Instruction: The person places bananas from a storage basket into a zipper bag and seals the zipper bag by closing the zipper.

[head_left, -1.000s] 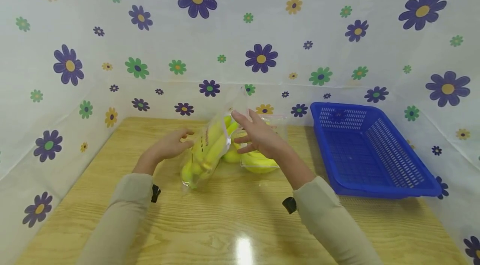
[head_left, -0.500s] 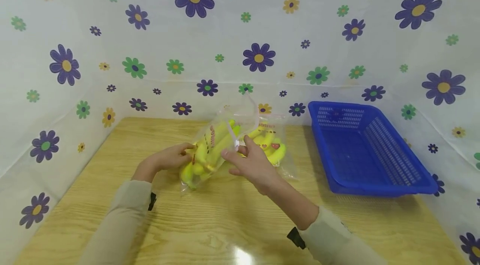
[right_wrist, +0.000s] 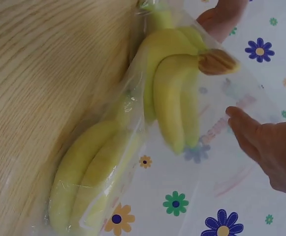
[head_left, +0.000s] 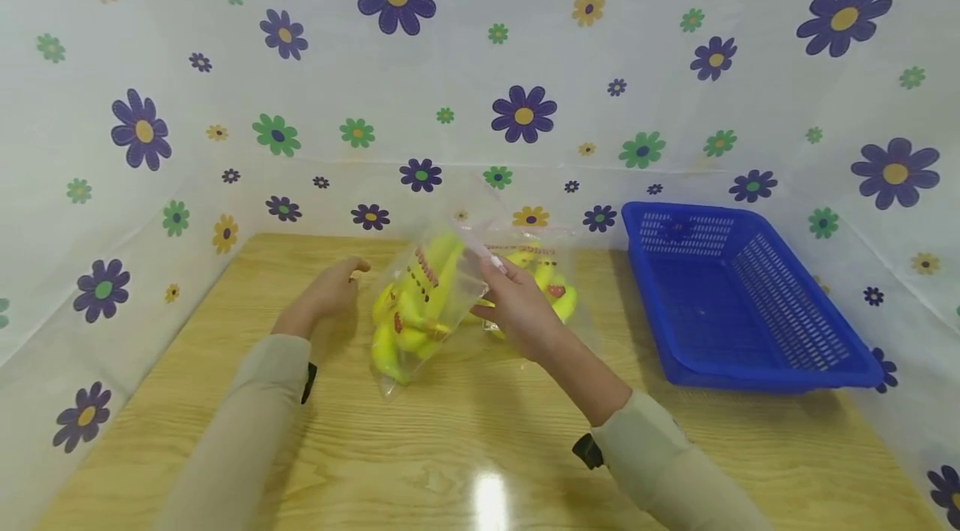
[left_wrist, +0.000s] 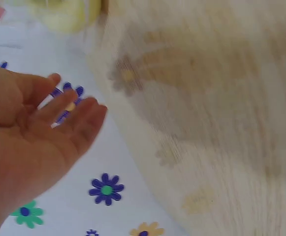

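A clear zip bag (head_left: pixel 420 298) of yellow bananas (right_wrist: pixel 174 98) leans up from the wooden table, its mouth toward the upper right. At that mouth my right hand (head_left: pixel 521 306) pinches the white zip strip (head_left: pixel 480 247) between thumb and fingers. My left hand (head_left: pixel 326 293) is just left of the bag, apart from it; its fingers are loosely bent and hold nothing in the left wrist view (left_wrist: pixel 49 118). Behind my right hand lies a second clear bag of bananas (head_left: pixel 566 303), partly hidden by the hand.
On the right of the table (head_left: pixel 420 439) stands a blue plastic basket (head_left: pixel 720 323) with slotted walls. White cloth (head_left: pixel 450 56) printed with flowers closes off the back and both sides.
My right hand has come down to the bag's mouth and taken the zip strip. The left hand touched the bag's left side, then drew away leftward. The bag has turned more upright.
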Available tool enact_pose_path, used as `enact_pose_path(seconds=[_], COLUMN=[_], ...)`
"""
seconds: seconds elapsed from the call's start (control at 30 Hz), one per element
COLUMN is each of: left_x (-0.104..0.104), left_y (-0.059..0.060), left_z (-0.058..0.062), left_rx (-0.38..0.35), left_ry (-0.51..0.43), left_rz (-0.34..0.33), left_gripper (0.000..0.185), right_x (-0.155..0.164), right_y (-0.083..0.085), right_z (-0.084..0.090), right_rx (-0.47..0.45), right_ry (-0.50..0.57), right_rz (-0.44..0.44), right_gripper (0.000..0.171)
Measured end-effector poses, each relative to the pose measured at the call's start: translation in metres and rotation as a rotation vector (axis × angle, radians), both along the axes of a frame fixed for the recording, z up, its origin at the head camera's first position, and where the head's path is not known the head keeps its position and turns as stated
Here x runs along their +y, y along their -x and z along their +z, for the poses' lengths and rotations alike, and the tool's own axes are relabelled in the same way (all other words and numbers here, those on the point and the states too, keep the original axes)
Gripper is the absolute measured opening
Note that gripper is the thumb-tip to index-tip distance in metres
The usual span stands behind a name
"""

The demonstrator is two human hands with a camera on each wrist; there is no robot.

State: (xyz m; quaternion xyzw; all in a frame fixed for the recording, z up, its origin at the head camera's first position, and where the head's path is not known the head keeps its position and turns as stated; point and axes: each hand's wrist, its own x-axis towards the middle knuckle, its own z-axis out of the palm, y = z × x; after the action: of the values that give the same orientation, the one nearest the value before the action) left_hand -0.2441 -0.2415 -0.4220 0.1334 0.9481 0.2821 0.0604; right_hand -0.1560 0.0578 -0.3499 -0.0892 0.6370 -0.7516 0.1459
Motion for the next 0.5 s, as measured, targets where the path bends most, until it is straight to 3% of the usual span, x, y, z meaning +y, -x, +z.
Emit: enact_pose_path(seconds=[0.1,0.2,0.37,0.5], left_x=[0.004,0.006,0.002,0.002], left_y=[0.006,0.011,0.018,0.022], left_z=[0.000,-0.007,-0.025,-0.030], left_rx=[-0.057,-0.111,-0.078,-0.095], left_ry=[-0.094,-0.168,-0.176,-0.229], left_rz=[-0.018,-0.043,-0.039,-0.024], left_gripper=[0.046,0.051,0.045,0.042], right_x=[0.003,0.005,0.012,0.020], right_y=[0.004,0.007,0.015,0.021], right_z=[0.000,-0.001,-0.001,-0.001], right_rx=[0.009,0.013,0.001,-0.025], right_ry=[0.042,0.074,0.100,0.120], right_rz=[0.075,0.133,0.179,0.168], right_gripper=[0.047,0.046,0.046,0.045])
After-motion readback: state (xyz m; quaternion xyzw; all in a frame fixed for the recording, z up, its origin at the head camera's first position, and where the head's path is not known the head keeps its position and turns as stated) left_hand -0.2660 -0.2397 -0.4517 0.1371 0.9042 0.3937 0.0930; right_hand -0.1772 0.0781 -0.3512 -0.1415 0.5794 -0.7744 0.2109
